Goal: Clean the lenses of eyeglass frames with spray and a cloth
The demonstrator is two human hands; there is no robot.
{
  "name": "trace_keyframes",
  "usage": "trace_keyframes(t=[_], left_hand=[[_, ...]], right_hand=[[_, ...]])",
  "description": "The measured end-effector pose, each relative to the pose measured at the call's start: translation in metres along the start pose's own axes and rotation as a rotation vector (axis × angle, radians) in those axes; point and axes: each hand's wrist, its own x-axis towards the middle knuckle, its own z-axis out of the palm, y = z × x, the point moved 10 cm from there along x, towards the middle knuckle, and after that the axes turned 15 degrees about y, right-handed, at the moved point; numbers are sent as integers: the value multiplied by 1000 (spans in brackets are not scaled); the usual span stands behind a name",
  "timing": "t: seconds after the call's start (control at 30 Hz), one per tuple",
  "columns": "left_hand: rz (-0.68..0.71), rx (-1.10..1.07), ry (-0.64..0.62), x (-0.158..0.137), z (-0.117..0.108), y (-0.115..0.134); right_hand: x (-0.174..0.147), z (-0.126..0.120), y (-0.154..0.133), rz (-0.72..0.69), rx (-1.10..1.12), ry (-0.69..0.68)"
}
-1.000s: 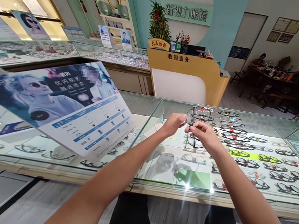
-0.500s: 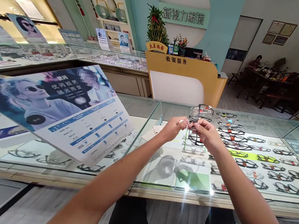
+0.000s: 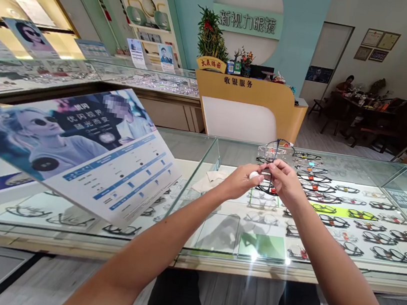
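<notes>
Above the glass counter, my right hand (image 3: 283,180) is closed around a pair of dark-rimmed eyeglasses (image 3: 273,151). One lens stands up above the fingers, while part of the frame shows below them. My left hand (image 3: 242,180) meets it at the middle of the glasses, fingers closed on a small white piece (image 3: 253,175), perhaps tissue or cloth. Its thumb presses close to the frame; the exact contact is hidden by the fingers. A pale folded cloth or paper (image 3: 209,179) lies on the counter left of the hands.
Under the glass of the counter (image 3: 207,257), several rows of eyeglasses (image 3: 333,221) are laid out to the right. A large printed card (image 3: 75,149) stands at the left, near my left forearm. Beyond are a yellow cashier desk (image 3: 249,96) and a seated person (image 3: 344,85).
The glasses have turned in my hands, so an upper lens now faces me more openly. My left hand has shifted slightly right, closer to the right hand, with the white piece showing more.
</notes>
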Motion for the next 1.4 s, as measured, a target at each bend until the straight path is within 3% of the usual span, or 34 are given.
trace_keyframes(t=[0.17,0.27,0.4,0.5,0.8,1.03,1.2,1.3,1.4], left_hand=[[7,3,52,1,-6,0],[0,-11,127,6,-18,-5],[-5,-34,207,14,-34,-11],[-8,-41,216,16,-37,-13],[-12,-20,184,13,-34,-8],[-3,61,93,6,-19,-3],[12,79,42,0,-2,4],[-13,81,46,0,-3,0],[-56,102,106,7,-18,-16]], right_hand=[[2,-3,1,2,-5,20],[1,-6,2,-1,-115,19],[-9,7,9,54,-280,-141],[-15,16,8,67,-272,-208],[-12,14,8,61,-269,-208],[1,-6,-2,1,-104,20],[2,-6,-3,-22,-102,43],[2,-5,-1,-5,-109,49],[3,-9,-2,4,-90,77]])
